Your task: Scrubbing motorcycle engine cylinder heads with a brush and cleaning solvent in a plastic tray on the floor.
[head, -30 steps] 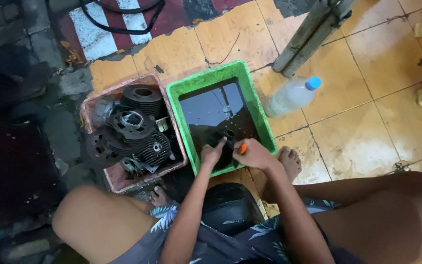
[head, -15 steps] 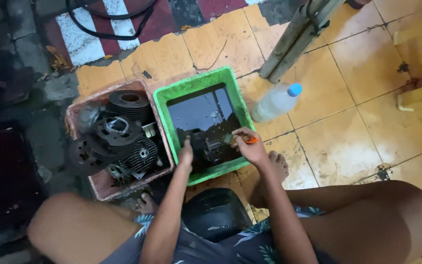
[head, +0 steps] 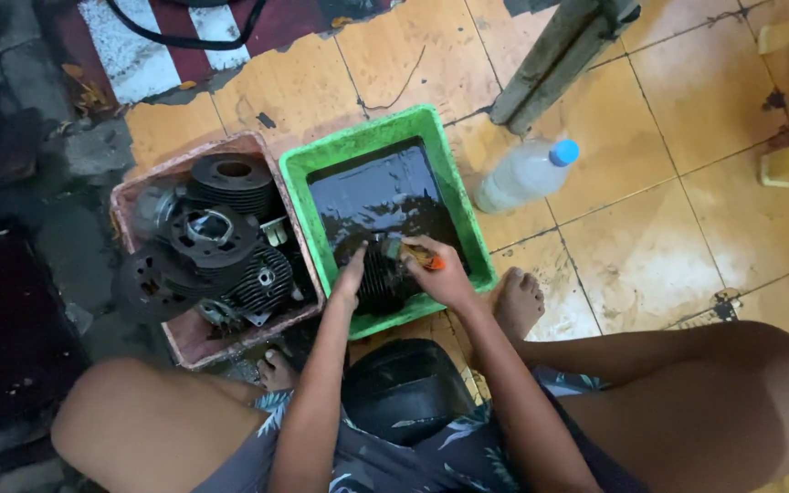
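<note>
A green tub (head: 457, 196) of dark liquid stands on the tiled floor in front of me. A black finned engine cylinder (head: 378, 277) lies in its near end. My left hand (head: 351, 274) holds the cylinder on its left side. My right hand (head: 438, 274) grips a brush with an orange handle (head: 422, 257), its head pressed against the top of the cylinder. Both forearms reach down from my lap between my bare knees.
A pink tub (head: 180, 340) left of the green one holds several black finned engine parts (head: 216, 242). A plastic bottle with a blue cap (head: 527, 173) lies to the right. A grey post (head: 559, 59) leans at the back. My feet rest beside the tubs.
The view has shifted slightly. My hands stay on the cylinder, with the brush moving a little over its top.
</note>
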